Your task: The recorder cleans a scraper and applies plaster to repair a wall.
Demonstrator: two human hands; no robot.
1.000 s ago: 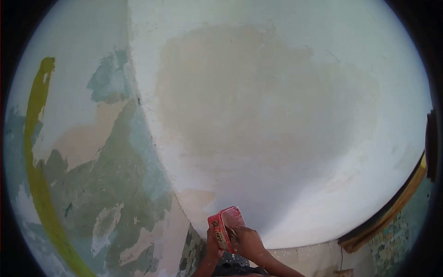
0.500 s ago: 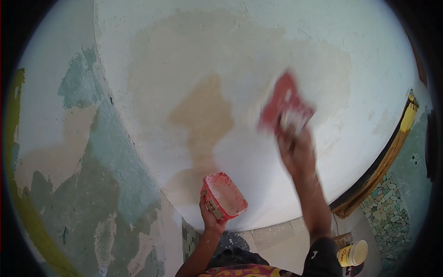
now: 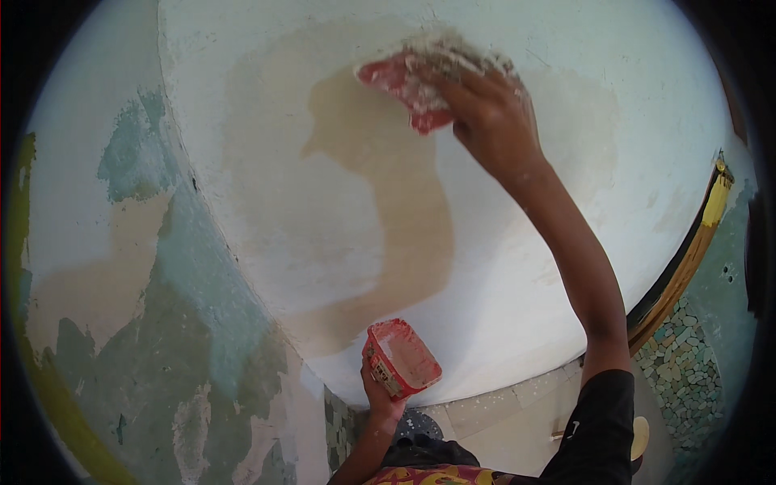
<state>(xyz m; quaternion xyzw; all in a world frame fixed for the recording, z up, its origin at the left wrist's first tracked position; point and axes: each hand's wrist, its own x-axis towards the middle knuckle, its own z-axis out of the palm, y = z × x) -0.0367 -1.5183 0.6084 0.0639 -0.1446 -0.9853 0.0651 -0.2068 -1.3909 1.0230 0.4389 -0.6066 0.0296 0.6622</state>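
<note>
Far L, a yellow-green stripe (image 3: 61, 420) goes down the patchy side wall (image 3: 121, 347). Next, the L hand (image 3: 381, 400) has its fingers round the side and bottom of a red tub (image 3: 385, 373) w/ pale paste in it. The tub is low, in front of the big white wall (image 3: 533, 250). If that hand tips it too far, paste could spill on the tile floor (image 3: 501, 412). Up above is a red spreader (image 3: 400, 77), by the wall's beige patch (image 3: 259, 105); can't tell if it touches. The R hand (image 3: 495, 121) has its fingers closed on it. There's lots of paste along the top edge & near the fingers, so a blob might drop, or the grip might slip b/c paste is slick. Pushing hard on 1 corner could leave a line. Far R, there's a wood strip (image 3: 671, 295).
</note>
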